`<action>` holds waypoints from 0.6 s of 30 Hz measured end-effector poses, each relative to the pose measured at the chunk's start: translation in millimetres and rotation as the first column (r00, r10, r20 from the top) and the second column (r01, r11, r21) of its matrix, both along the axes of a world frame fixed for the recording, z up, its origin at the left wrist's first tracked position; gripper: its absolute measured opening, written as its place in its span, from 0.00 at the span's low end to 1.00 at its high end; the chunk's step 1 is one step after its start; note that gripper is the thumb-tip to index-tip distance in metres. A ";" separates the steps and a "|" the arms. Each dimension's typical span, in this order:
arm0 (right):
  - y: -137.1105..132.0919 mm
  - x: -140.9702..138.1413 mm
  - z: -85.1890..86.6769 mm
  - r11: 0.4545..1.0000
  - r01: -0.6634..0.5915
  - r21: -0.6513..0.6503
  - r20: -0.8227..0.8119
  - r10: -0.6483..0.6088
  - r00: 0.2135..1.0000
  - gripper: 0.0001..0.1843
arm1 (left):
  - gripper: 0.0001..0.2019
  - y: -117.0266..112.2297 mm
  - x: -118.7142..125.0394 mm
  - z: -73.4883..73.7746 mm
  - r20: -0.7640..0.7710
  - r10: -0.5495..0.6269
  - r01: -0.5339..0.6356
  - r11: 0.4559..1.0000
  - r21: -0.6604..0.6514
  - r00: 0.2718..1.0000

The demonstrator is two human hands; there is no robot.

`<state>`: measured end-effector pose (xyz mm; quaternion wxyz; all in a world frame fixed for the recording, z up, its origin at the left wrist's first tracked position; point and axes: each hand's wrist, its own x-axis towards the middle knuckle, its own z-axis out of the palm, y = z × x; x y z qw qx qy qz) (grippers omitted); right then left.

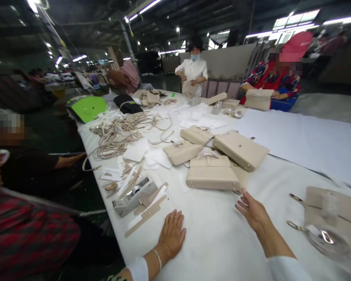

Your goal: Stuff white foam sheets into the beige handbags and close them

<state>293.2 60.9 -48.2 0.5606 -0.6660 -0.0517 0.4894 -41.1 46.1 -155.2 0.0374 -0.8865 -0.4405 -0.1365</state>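
Observation:
My left hand (172, 233) lies flat on the white-covered table (210, 242), its fingers stretched out and nothing in them. Further right, my right hand (254, 210) reaches forward with its fingers apart, just by the corner of a beige handbag (212, 177). Whether a fingertip touches the bag or the beige piece behind it I cannot tell. Around that bag are a larger beige handbag (241, 150) and two smaller ones, heaped together. Ahead of my left hand sit a metal tape dispenser (136, 195) and cardboard strips (148, 214).
Tangled beige straps (117, 132) cover the table's left side, with white foam sheets (136, 150) beside them. At right lie another beige bag (316, 203) and a clear tape roll (327, 238). Co-workers stand across the table; others sit along the left edge.

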 end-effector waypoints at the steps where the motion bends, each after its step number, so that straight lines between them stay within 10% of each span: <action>1: 17.1 0.1 -5.6 1.000 0.016 -0.021 -0.079 -0.018 0.997 0.38 | 0.22 -1.4 -0.3 -2.2 0.001 0.007 -0.007 1.000 0.025 1.000; 11: 98.6 -32.4 -29.1 0.999 0.031 -0.025 -0.206 -0.035 0.978 0.44 | 0.26 -1.7 -6.7 22.1 -0.020 -0.009 0.005 0.980 -0.200 1.000; 15: 83.9 -40.3 -19.8 0.998 -0.038 0.047 -0.066 0.041 0.997 0.41 | 0.27 -1.9 -6.7 18.1 0.026 0.006 0.000 0.976 -0.218 1.000; 18: 34.7 -56.3 -0.1 0.979 0.133 0.151 -0.174 -0.106 0.979 0.35 | 0.25 -1.4 -5.4 14.8 0.043 0.002 0.008 0.975 -0.224 0.999</action>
